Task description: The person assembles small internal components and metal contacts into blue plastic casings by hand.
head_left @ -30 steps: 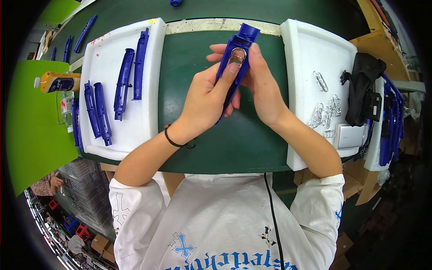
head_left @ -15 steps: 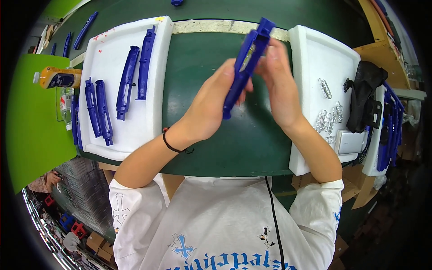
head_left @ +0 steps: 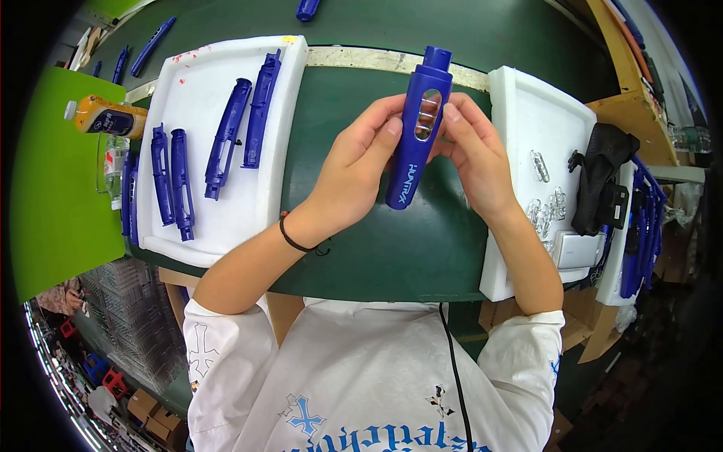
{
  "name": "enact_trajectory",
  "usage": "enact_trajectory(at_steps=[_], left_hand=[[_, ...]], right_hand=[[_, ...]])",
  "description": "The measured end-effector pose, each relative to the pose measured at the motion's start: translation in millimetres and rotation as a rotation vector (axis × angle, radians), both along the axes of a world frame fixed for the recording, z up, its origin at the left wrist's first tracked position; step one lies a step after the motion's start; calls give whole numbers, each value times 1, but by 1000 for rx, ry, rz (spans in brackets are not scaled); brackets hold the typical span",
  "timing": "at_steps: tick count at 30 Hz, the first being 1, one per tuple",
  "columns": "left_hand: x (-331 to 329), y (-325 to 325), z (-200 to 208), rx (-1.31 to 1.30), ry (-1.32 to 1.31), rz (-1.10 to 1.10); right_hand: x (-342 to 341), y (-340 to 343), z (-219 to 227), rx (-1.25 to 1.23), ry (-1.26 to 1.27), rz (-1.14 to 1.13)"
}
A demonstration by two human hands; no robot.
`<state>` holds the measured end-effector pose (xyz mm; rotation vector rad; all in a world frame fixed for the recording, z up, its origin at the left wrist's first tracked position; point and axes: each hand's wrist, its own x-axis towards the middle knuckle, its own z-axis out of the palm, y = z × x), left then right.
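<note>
Upright above the middle of the green table (head_left: 350,264), a blue plastic tube-shaped housing (head_left: 409,162) leans slightly to the right at its top. Light lettering marks its lower part, and a clear ribbed plastic piece (head_left: 429,114) shows in its oval window. My left hand (head_left: 354,169) is closed on the left side, thumb on the front. From the right, my right hand (head_left: 482,154) grips it with the thumb beside the window; its other fingers are partly hidden behind.
At left, a white foam tray (head_left: 226,245) holds several blue half-shells (head_left: 228,139). A second foam tray (head_left: 493,260) at right holds clear plastic pieces (head_left: 541,166), a black pouch (head_left: 600,177) and a silver case (head_left: 578,250). An orange drink bottle (head_left: 105,117) lies beyond the left tray.
The blue housing has turned from a side-on, steeper tilt to show its window and lettering. My right hand's fingers have come in against it. The view has shifted slightly.
</note>
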<state>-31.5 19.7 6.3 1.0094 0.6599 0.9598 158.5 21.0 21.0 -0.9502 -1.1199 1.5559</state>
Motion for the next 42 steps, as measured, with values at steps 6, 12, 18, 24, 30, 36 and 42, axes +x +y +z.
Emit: enact_trajectory(at_steps=[6, 12, 18, 24, 30, 36, 42], left_hand=[[-2, 1, 4, 29, -28, 6], [1, -1, 9, 41, -55, 67], [8, -4, 11, 33, 30, 123], [7, -9, 5, 194, 291, -55], [3, -7, 14, 59, 214, -88], [4, -4, 4, 73, 356, -118], [1, -3, 15, 17, 450, -50]], right_hand=[[-2, -2, -1, 27, -29, 32], [-1, -5, -1, 114, -44, 33], [-1, -7, 1, 177, -55, -47], [4, -6, 11, 115, -141, -74], [2, 2, 12, 268, -199, -301], [0, -2, 11, 246, -283, -177], [4, -2, 10, 418, -466, -230]])
